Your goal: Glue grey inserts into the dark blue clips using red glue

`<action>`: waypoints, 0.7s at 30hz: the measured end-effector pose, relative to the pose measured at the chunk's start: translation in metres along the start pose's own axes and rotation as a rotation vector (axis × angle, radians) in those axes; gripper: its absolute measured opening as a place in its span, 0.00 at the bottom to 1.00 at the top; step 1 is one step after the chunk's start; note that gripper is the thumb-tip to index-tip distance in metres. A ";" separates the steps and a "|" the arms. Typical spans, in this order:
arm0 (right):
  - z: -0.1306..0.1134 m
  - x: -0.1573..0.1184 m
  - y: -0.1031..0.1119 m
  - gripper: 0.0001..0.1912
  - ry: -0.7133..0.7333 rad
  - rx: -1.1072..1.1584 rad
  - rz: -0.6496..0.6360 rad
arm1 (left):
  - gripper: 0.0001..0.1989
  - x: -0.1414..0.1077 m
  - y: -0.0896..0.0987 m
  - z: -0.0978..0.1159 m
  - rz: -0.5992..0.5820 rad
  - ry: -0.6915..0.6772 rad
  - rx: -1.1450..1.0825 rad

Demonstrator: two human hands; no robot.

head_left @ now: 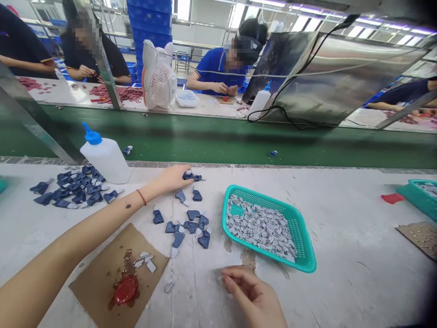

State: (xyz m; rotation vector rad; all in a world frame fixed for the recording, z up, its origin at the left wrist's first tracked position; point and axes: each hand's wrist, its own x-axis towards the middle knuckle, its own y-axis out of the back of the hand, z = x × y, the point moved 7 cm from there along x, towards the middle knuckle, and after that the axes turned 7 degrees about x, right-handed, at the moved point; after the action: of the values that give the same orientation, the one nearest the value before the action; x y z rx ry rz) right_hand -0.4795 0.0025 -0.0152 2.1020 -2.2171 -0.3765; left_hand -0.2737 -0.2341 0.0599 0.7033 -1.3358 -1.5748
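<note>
My left hand (178, 177) reaches across to the far side of the bench. Its fingers curl round a dark blue plastic part (187, 175) with a pale tip, and another lies right beside it. Nearer me are several loose dark blue parts (190, 226) with pale tabs. At the front, my right hand (254, 296) has thumb and forefinger pinched together; a small pale thing may be between them, too blurred to name. Beyond it stands a green basket (305, 243) of small light grey plastic pieces (261, 228).
A cardboard sheet (92, 282) bears a red cap (126, 290) in brown liquid and several grey pieces (147, 261). A white squeeze bottle (109, 161) stands by a heap of blue parts (77, 189). Another green basket (419, 196) is at right. Co-workers sit beyond the green strip (205, 141).
</note>
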 end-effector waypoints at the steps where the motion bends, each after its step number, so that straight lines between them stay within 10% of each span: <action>1: 0.009 0.000 -0.004 0.16 -0.035 0.002 0.020 | 0.14 -0.007 -0.002 0.000 -0.015 -0.018 -0.001; 10: -0.002 -0.014 0.006 0.18 0.118 -0.327 0.185 | 0.21 -0.059 0.017 -0.010 0.026 0.010 -0.116; 21: -0.018 -0.017 -0.017 0.15 0.424 -0.709 0.007 | 0.11 -0.171 0.027 -0.036 -0.082 0.428 -1.091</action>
State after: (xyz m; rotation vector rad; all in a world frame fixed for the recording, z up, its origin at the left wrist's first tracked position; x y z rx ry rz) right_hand -0.4576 0.0158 0.0009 1.6017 -1.5417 -0.5516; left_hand -0.1651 -0.0950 0.0542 0.3465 -0.0416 -1.7792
